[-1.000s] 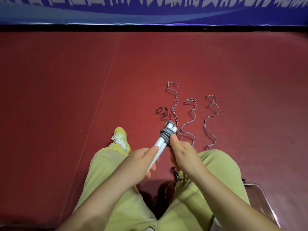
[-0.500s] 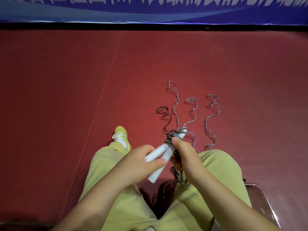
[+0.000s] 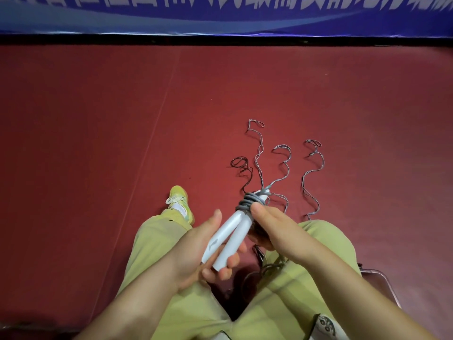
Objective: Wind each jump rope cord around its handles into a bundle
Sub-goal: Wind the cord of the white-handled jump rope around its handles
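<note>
**Winding under way — the handles are splaying**

Over the person's lap, above the olive-green trousers [image 3: 157, 261], two pale grey plastic jump rope handles [image 3: 229, 238] are held together at an angle, their far ends bound by a few turns of grey cord [image 3: 248, 201]. The left hand [image 3: 196, 251] cradles the near ends, its fingers curled under and around them. The right hand [image 3: 277, 231] sits at the wrapped end, thumb pressed beside the coils; whether its fingers pinch the cord I cannot tell, since they are hidden beneath the palm.

From the coils the free cord runs out onto the dark red floor [image 3: 98, 143] in loose wavy loops. A thinner black cord [image 3: 241, 165] lies just beside them, and another wavy grey cord [image 3: 313, 173] lies to the right.

The risks, as I judge them:
- The handles spread apart at the near end — if the left hand loosens, the few turns could slide off the far tips.
- The kinked loops on the floor may snag the black cord and drag it into the bundle.
- Slack between the right hand and the coils would leave a loose, bulging wrap.
</note>
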